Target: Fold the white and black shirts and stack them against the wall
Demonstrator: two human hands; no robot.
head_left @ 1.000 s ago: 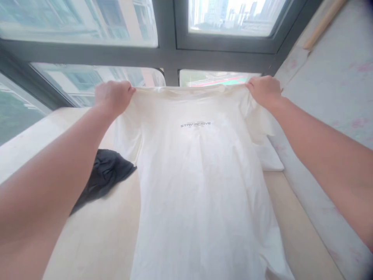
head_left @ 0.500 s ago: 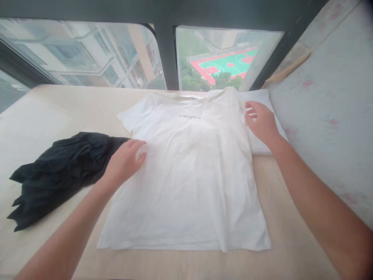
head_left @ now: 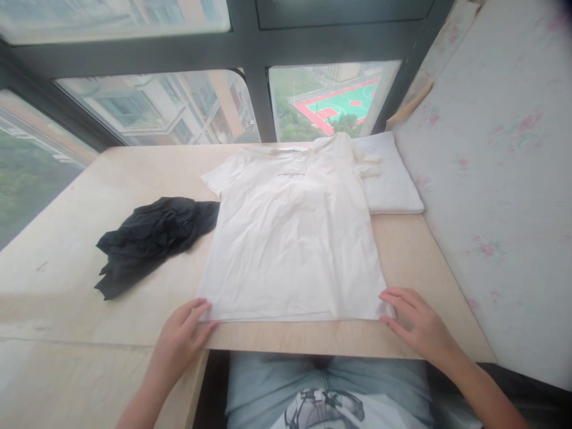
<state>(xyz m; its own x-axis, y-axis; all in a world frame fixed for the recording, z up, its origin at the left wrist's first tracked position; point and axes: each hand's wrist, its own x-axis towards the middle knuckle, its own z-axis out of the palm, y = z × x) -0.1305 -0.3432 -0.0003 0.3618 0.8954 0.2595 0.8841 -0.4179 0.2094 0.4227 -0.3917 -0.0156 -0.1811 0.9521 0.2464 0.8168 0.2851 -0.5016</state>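
A white T-shirt [head_left: 290,238] lies spread on the pale wooden table [head_left: 147,164], its collar toward the window and its hem near the table's front edge. My left hand [head_left: 185,330] is at the hem's left corner, thumb and fingers apart, fingertips touching the cloth. At the right corner of the hem is my right hand [head_left: 413,322], also with thumb and fingers apart around the corner. The shirt's right sleeve rests bunched over a folded white cloth.
A crumpled black garment [head_left: 156,238] lies left of the shirt. The folded white cloth [head_left: 395,179] sits at the back right, beside a flowered wall [head_left: 491,179]. Dark window frames [head_left: 254,95] stand behind the table.
Both hands have moved from the shirt's sides down to its hem corners. The view has tilted down, so the table's front edge and my lap now show.
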